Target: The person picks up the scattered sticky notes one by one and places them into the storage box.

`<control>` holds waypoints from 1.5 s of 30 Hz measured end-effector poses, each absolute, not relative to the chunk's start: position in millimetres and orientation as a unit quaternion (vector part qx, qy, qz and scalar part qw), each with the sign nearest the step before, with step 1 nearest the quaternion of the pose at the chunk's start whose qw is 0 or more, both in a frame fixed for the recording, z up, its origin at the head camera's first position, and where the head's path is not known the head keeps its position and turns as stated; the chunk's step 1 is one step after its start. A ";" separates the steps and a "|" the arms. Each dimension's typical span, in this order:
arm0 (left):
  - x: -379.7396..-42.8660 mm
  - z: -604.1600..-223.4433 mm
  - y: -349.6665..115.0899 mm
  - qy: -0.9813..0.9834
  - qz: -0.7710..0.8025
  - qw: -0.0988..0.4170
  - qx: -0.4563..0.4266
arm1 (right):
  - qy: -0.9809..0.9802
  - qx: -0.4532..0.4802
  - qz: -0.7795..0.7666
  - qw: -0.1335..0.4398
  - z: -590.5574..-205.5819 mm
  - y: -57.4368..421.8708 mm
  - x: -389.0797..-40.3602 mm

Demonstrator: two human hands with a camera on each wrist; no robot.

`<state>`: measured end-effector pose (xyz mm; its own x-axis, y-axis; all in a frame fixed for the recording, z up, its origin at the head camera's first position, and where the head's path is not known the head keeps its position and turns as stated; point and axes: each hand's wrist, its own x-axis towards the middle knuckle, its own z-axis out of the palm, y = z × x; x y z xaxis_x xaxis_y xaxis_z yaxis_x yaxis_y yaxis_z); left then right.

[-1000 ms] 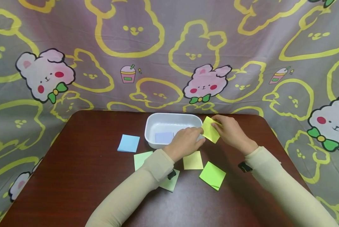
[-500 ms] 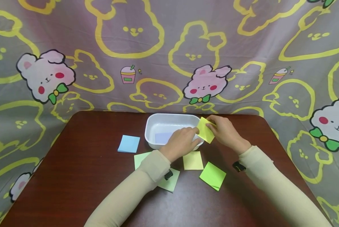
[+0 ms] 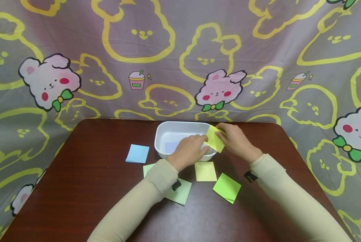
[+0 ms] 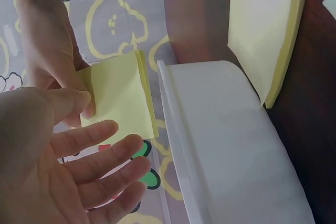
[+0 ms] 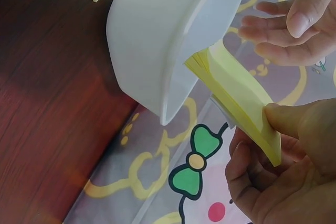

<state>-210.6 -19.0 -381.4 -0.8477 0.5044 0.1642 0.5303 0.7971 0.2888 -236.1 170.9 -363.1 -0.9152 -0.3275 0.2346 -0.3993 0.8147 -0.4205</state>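
My right hand (image 3: 235, 140) pinches a yellow sticky note pad (image 3: 216, 139) by its right edge, thumb on one face and fingers behind. The pad is held tilted over the right end of a white plastic tub (image 3: 160, 140), and its sheets fan slightly at the far edge in the right wrist view. Beside it, my left hand (image 3: 188, 151) hovers over the tub with fingers loosely spread. In the right wrist view a gap shows between the left fingertips (image 5: 262, 35) and the pad. A lilac pad (image 3: 170, 147) lies inside the tub, partly hidden by the left hand.
On the dark wooden table (image 3: 92, 195) lie a blue pad (image 3: 137, 153), a pale yellow pad (image 3: 206, 171), a bright green pad (image 3: 227, 188) and a pale green pad (image 3: 181, 191). Another light green pad (image 3: 147, 168) is mostly under the left sleeve. A patterned curtain (image 3: 180, 67) hangs behind.
My right hand has carried the yellow sticky note pad leftward, from beside the tub to over its right end. The left hand has shifted slightly left too. The pads on the table have stayed put.
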 end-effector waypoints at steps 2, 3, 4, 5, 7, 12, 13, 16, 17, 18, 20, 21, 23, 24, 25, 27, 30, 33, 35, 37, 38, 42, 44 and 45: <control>-211.6 -381.3 -20.4 -0.948 -0.163 0.037 -0.270 | -0.949 0.193 0.237 0.074 -363.7 169.8 -237.1; -212.2 -381.3 -21.3 -0.948 -0.164 0.036 -0.269 | -0.949 0.194 0.238 0.073 -364.0 169.2 -237.6; -212.8 -381.2 -22.1 -0.949 -0.163 0.036 -0.268 | -0.949 0.195 0.238 0.073 -364.3 168.8 -238.1; -213.2 -381.0 -22.9 -0.949 -0.162 0.037 -0.268 | -0.949 0.196 0.238 0.072 -364.5 168.2 -238.5; -214.1 -380.8 -24.4 -0.949 -0.162 0.039 -0.268 | -0.948 0.199 0.238 0.074 -365.0 167.1 -239.7; -216.0 -381.1 -27.2 -0.949 -0.162 0.044 -0.268 | -0.947 0.202 0.238 0.077 -366.9 164.2 -242.8; -216.4 -381.2 -27.7 -0.949 -0.161 0.044 -0.267 | -0.947 0.202 0.239 0.076 -367.3 163.5 -243.4; -217.7 -380.6 -29.6 -0.950 -0.161 0.047 -0.264 | -0.948 0.203 0.236 0.074 -368.4 161.6 -245.0; -218.2 -380.4 -30.3 -0.950 -0.161 0.048 -0.262 | -0.948 0.203 0.234 0.073 -368.4 160.9 -245.4; -218.4 -380.1 -31.1 -0.951 -0.162 0.050 -0.260 | -0.948 0.203 0.234 0.073 -368.4 160.3 -245.7; -219.2 -380.2 -32.3 -0.951 -0.162 0.054 -0.257 | -0.949 0.202 0.232 0.072 -368.1 159.2 -246.2; -219.4 -380.2 -32.9 -0.951 -0.163 0.055 -0.256 | -0.949 0.202 0.231 0.072 -367.8 158.5 -246.6; -220.0 -380.5 -33.9 -0.952 -0.162 0.056 -0.254 | -0.949 0.202 0.230 0.071 -367.2 157.5 -246.8; -220.2 -380.7 -34.3 -0.952 -0.162 0.057 -0.254 | -0.950 0.202 0.229 0.071 -367.1 157.0 -247.1; -220.5 -381.0 -34.6 -0.952 -0.162 0.056 -0.253 | -0.949 0.203 0.229 0.071 -367.0 156.4 -247.3; -221.0 -381.7 -35.2 -0.953 -0.163 0.052 -0.251 | -0.948 0.207 0.229 0.073 -367.3 155.4 -248.2; -221.6 -383.3 -36.2 -0.953 -0.164 0.043 -0.249 | -0.946 0.212 0.234 0.073 -368.8 154.1 -249.6; -222.1 -385.2 -37.5 -0.955 -0.163 0.037 -0.247 | -0.944 0.215 0.238 0.073 -370.6 152.6 -251.2; -222.5 -386.4 -38.5 -0.955 -0.162 0.038 -0.245 | -0.944 0.215 0.239 0.071 -371.5 151.4 -252.0; -222.8 -387.5 -39.6 -0.955 -0.162 0.040 -0.243 | -0.945 0.215 0.238 0.068 -372.4 150.2 -253.0; -222.9 -388.0 -40.3 -0.956 -0.163 0.040 -0.243 | -0.945 0.214 0.237 0.067 -372.8 149.6 -253.5; -223.4 -389.7 -42.9 -0.956 -0.162 0.040 -0.240 | -0.946 0.211 0.239 0.058 -374.4 146.6 -256.2; -223.7 -390.4 -44.0 -0.957 -0.161 0.040 -0.239 | -0.946 0.210 0.240 0.054 -375.6 145.2 -257.7; -223.8 -390.7 -44.6 -0.957 -0.161 0.040 -0.238 | -0.947 0.209 0.240 0.052 -376.3 144.6 -258.5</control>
<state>-223.8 -44.6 -390.7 -0.8832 0.4435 0.1524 0.4689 0.8348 0.2883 -258.5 144.6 -376.3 -0.9074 -0.3703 0.1987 -0.4203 0.7979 -0.4321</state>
